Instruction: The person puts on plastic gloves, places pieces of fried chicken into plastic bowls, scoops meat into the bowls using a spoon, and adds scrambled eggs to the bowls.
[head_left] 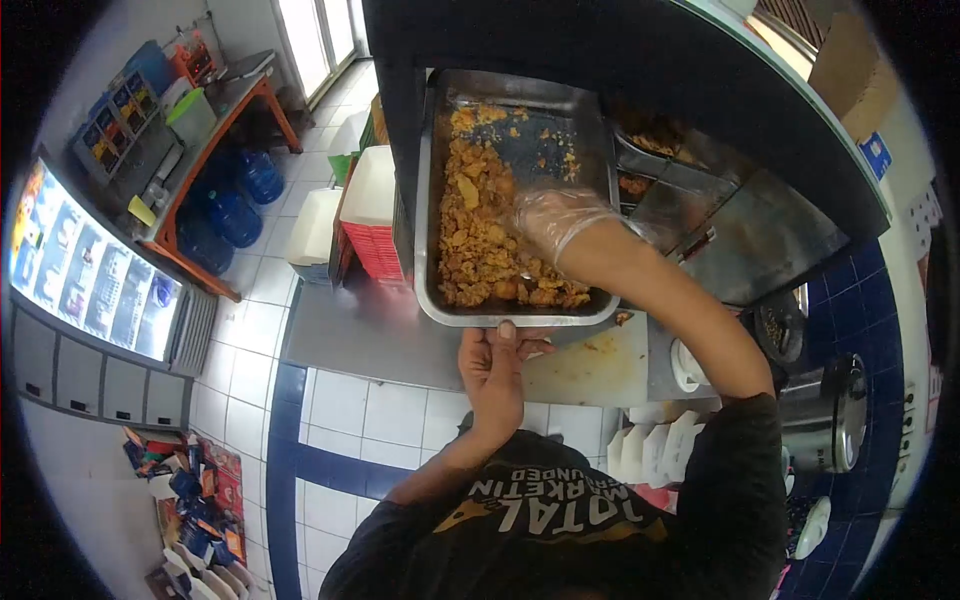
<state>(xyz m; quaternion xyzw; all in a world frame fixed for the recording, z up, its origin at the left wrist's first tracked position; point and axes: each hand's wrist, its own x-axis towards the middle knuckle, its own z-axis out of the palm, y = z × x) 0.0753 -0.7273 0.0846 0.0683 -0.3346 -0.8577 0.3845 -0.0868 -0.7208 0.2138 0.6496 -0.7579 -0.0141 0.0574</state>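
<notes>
A deep metal tray (pixel 430 215) is tipped toward me, with golden-brown fried crumbs (pixel 480 235) along its left side and near end. My left hand (pixel 492 378) grips the tray's near rim, thumb on top and fingers beneath. Inside the tray, over the right edge of the crumbs, is my right hand (pixel 562 222) in a clear plastic glove. Its fingers point down and are mostly hidden by the glove's glare. Some loose crumbs are scattered over the far end of the tray.
Below the tray are a metal counter (pixel 350 335) and a stained cutting board (pixel 595 365). Stacked red-and-white paper boxes (pixel 372 215) stand left of it. A metal and glass cabinet (pixel 790 240) holding fried pieces is at right. A large steel pot (pixel 825 415) stands lower right.
</notes>
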